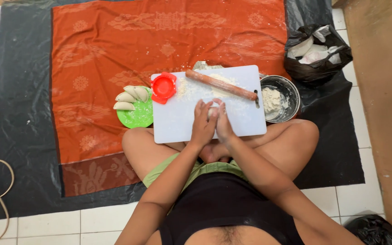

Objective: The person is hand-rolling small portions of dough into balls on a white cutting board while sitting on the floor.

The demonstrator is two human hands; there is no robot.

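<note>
Dough lump [213, 110] mostly hidden between hands — black bag [377, 230] edge-cropped

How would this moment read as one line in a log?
hands: left and right cupped around dough ball | on: white board | rolling pin lying behind | dumplings on green plate

A sleeveless black top of soft fabric [223, 204] is worn on the torso, with the arms left bare from the shoulders down. Light green shorts [196, 169] of thin cloth are seen below it, showing as a narrow band at the lap. The legs are bare from the shorts down, and no footwear is visible. The left hand [203, 124] and the right hand [224, 123] are uncovered; no gloves, rings, watch or bracelets can be made out.
</note>
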